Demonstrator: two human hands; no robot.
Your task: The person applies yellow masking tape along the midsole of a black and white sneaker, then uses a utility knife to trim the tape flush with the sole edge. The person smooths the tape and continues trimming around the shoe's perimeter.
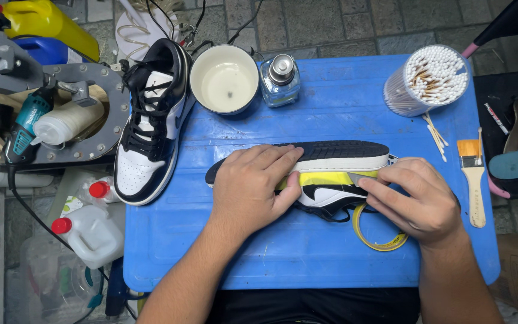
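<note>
Sneaker [331,174] lies on its side on the blue table [307,258], black sole facing away from the person, a band of yellow tape [325,178] along the white midsole. Left hand [253,189] lies flat over the toe end, fingers spread and curled over the sole edge, pinning it. Right hand [418,201]: fingers pinched nearly closed against the tape at the heel; a small blade seems to sit under the fingertips, cannot confirm. Tape roll [379,237] beneath right hand. Second sneaker [151,126] upright at left edge.
</note>
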